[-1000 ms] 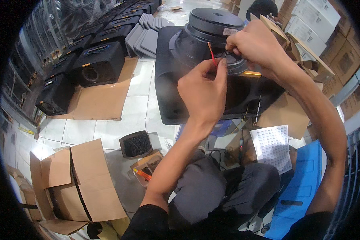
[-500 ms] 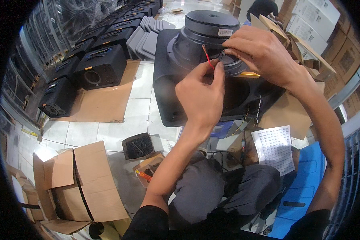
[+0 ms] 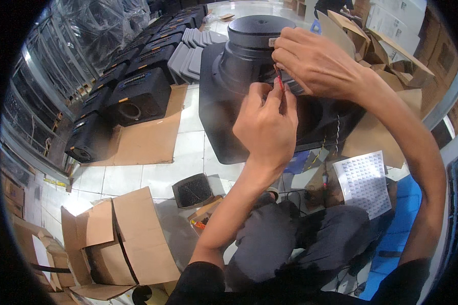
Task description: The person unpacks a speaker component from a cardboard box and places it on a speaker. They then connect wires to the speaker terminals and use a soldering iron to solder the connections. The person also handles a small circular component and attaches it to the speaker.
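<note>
White floor tiles (image 3: 188, 147) spread underfoot, with an open carton (image 3: 142, 234) to the person's near left and a sheet of labels (image 3: 364, 183) near the right knee. Beyond the knees, the left hand (image 3: 269, 122) pinches a red wire (image 3: 281, 84) between thumb and fingers, above the black box (image 3: 216, 137) and inward of its near edge. Right beside the wire's upper end, the right hand (image 3: 320, 63) has its fingers drawn narrow; from where I stand I cannot tell what they grip. To handle it well, I'd keep the left pinch close to the tip, steady both wrists, and work gently so no thin strand splays or snaps. Behind the fingers, toward the box's far edge, stands a round speaker (image 3: 244, 46); farther off, black speaker cabinets (image 3: 142, 96) line up.
</note>
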Tool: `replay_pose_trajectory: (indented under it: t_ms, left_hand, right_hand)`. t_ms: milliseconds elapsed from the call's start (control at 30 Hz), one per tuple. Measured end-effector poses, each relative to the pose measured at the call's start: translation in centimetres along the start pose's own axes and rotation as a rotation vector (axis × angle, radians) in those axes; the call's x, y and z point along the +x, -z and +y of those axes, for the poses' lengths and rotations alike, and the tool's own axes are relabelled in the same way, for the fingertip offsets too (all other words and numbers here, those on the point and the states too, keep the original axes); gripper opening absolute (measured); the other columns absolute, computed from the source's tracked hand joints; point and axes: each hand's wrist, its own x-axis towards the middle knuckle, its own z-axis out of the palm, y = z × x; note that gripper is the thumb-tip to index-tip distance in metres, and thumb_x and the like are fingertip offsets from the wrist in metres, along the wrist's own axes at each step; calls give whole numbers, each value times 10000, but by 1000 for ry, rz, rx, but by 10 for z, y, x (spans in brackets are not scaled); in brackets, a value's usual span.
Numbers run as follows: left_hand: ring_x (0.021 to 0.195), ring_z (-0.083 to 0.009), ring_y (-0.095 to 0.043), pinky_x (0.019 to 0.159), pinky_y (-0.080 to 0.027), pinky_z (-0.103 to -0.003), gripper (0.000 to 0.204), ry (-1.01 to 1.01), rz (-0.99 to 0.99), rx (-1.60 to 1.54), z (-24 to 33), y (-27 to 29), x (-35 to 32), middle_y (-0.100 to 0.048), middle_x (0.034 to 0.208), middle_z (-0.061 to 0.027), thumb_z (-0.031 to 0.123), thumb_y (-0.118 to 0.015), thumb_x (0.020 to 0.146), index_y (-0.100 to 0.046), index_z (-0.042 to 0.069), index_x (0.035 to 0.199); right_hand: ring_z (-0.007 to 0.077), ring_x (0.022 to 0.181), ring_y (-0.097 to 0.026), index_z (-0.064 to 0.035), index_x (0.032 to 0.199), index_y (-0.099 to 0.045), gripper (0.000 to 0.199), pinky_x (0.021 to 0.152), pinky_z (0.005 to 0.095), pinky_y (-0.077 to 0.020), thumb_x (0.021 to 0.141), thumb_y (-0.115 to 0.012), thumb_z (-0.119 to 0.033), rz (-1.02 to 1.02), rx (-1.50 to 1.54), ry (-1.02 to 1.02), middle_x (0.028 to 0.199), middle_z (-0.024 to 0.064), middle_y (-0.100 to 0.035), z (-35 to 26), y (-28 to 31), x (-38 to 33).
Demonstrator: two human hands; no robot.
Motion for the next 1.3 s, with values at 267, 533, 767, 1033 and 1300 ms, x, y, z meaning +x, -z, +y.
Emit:
replay_pose_trajectory:
  t_ms: [267,533,767,1033,1300]
  left_hand:
    - [761,-254,-606,668,-485,-373,127,-39,6,33,-5,4,6,-656,831,-65,141,-757,857,-759,46,942]
    - [789,-243,-587,707,-470,-355,151,-132,58,21,0,-2,5,-682,849,-95,84,-770,851,-771,9,982]
    - [785,-249,-582,707,-469,-356,176,-167,52,-20,-4,-6,8,-668,846,-94,92,-798,825,-775,13,981]
    - [810,-249,-606,716,-478,-350,167,-192,72,39,-5,-13,8,-694,859,-94,98,-816,812,-778,17,954]
    - [781,-245,-609,708,-479,-345,129,-215,88,51,-7,-17,6,-717,825,-97,61,-808,803,-773,20,920]
  right_hand:
    - [292,1064,-599,-20,1004,-644,217,944,392,-498,790,-664,-47,-49,153,-205,1041,118,-653,-3,19,-10]
    - [322,1060,-610,-57,1156,-685,302,943,412,-496,857,-685,-16,-76,208,-43,1091,108,-664,7,36,-9]
    - [257,912,-663,-34,1025,-770,144,847,364,-547,906,-689,-45,-152,709,-366,955,112,-704,17,33,-18]
    - [225,868,-716,-31,977,-795,189,842,346,-560,893,-729,-187,-3,664,-498,953,127,-766,23,17,-20]
    - [229,839,-726,-26,956,-795,198,814,330,-558,875,-734,-197,20,669,-558,927,133,-769,20,9,-22]
